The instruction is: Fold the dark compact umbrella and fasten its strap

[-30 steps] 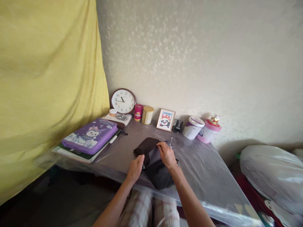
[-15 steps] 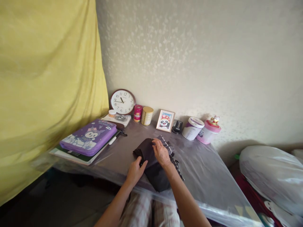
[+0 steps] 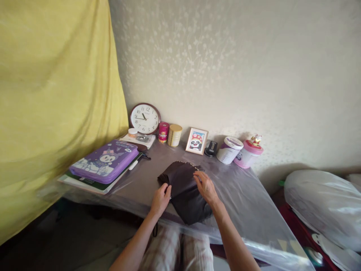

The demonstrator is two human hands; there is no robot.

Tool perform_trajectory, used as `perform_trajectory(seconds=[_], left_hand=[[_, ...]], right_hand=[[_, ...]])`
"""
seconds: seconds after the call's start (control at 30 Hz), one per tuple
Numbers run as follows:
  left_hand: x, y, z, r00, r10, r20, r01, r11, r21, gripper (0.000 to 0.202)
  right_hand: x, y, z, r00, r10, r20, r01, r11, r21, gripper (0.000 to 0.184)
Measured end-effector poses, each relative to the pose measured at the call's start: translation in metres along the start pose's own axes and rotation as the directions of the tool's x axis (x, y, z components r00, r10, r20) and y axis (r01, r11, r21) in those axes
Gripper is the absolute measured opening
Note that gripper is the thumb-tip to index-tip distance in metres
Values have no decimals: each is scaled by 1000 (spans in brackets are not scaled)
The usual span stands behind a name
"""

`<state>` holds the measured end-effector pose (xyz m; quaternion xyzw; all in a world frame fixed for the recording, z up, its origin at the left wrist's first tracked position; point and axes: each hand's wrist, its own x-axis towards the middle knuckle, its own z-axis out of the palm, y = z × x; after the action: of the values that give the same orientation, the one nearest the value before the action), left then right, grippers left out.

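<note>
A dark folded cloth (image 3: 183, 190) with a fringed far edge lies on the plastic-covered table (image 3: 245, 203), its near end hanging over the front edge. My left hand (image 3: 160, 199) pinches the cloth's left side with fingers curled. My right hand (image 3: 205, 186) rests on top of the cloth near its right edge, fingers stretched forward and lying flat.
A purple cartoon case (image 3: 105, 161) lies on books at the left. Along the wall stand a clock (image 3: 144, 118), a red tin (image 3: 163, 132), a gold tin (image 3: 175, 135), a panda picture frame (image 3: 196, 141), a white tub (image 3: 230, 150) and a pink jar (image 3: 249, 153). A yellow curtain (image 3: 50, 94) hangs left; a white bag (image 3: 324, 203) sits right.
The cloth's upper layer has been folded down flat and the fringed flap at the right is gone from sight. My right hand moved from the cloth's far edge toward the right side.
</note>
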<state>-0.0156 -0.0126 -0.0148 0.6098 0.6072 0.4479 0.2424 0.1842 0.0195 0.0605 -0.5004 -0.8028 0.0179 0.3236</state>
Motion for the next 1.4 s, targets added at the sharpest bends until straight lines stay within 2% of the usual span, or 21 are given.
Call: perform_trajectory(seconds=[0.1,0.2,0.3,0.4,0.53,0.77,1.0,1.2,1.4], left_hand=[[0,1,-1,1000,-21,-4,21,1000,-8,31],[1,2,-3,999,-36,2,36,999,-17,32],[1,3,-3,999,-49,2,49,999,-21,33],[1,4,-4,998,-58,-4,58,998,-20,33],[1,6,-4,998,-65,-9,64,998,-22,33],[2,5,-3,998,-69,-14,68,997,-27,33],[1,5,-3,998,-59,-18,58,998,-26,32],[1,4,-3,999,-52,-17,51,999,-15,33],[0,4,-4,999,-42,-21,42,999,-5,33]], right_hand=[[-32,-15,-17,987,-73,144,55,991,122,23],[-67,-28,-26,951,-110,290,74,988,135,25],[-93,-35,-28,920,-115,374,89,992,87,33],[-106,-35,-27,910,-108,401,105,994,31,43],[-109,-34,-22,913,-111,392,127,992,-13,46],[-106,-33,-19,944,-99,315,109,994,-13,41],[-105,-31,-24,954,-75,290,75,997,12,29],[-109,-25,-23,964,-71,255,95,992,-84,27],[-110,-21,-23,989,21,149,-4,994,-112,23]])
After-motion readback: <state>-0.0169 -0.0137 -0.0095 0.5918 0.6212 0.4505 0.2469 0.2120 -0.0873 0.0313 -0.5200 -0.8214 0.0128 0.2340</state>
